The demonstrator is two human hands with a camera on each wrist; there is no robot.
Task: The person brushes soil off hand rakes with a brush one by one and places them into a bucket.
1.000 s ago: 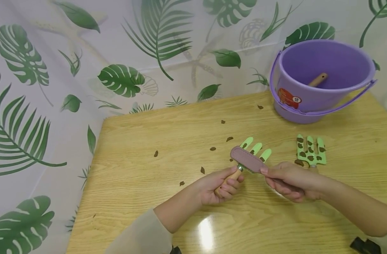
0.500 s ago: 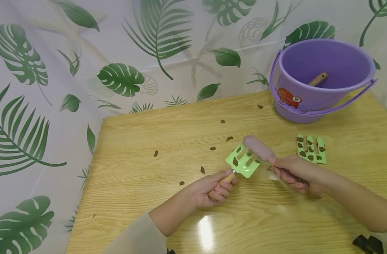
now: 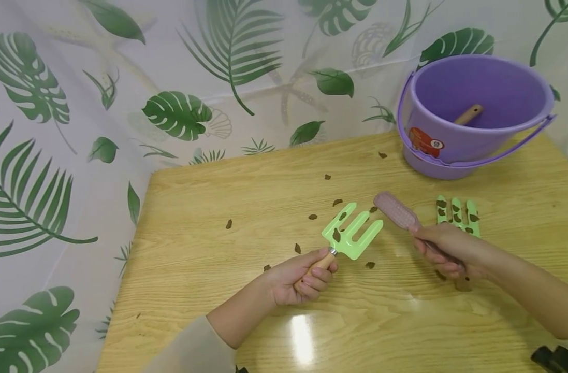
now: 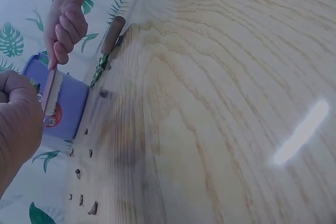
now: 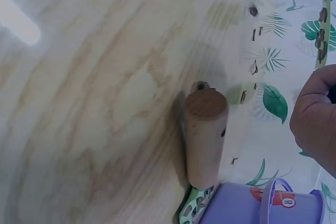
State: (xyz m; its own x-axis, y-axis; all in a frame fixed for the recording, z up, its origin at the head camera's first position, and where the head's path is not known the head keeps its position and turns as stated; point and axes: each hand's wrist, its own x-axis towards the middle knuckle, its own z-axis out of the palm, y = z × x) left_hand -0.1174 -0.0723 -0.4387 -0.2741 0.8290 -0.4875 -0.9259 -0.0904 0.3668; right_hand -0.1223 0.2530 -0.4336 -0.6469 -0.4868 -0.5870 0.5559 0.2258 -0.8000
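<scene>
My left hand (image 3: 302, 277) grips the wooden handle of a small green hand fork (image 3: 351, 246). Its tines point up and right, and a few brown flakes cling to the green metal. To the right, my right hand (image 3: 447, 248) holds a mauve brush (image 3: 395, 210) by its handle. Pale bristles show on the brush (image 4: 55, 94) in the left wrist view. The brush head is apart from the fork's tines, up and right of them. A second green fork (image 3: 472, 210), speckled brown, lies on the table, partly hidden behind my right hand; its wooden handle (image 5: 206, 140) shows in the right wrist view.
A purple bucket (image 3: 416, 116) stands at the back right, with a wooden handle (image 3: 468, 114) sticking up inside. Several brown flakes (image 3: 337, 202) lie scattered over the wooden table (image 3: 195, 248). A leaf-patterned cloth (image 3: 265, 67) hangs behind and to the left.
The brush has slid off the left-hand fork toward the upper right. My left hand and its fork have shifted left and down. Fewer flakes sit on that fork; a flake shows below its tines.
</scene>
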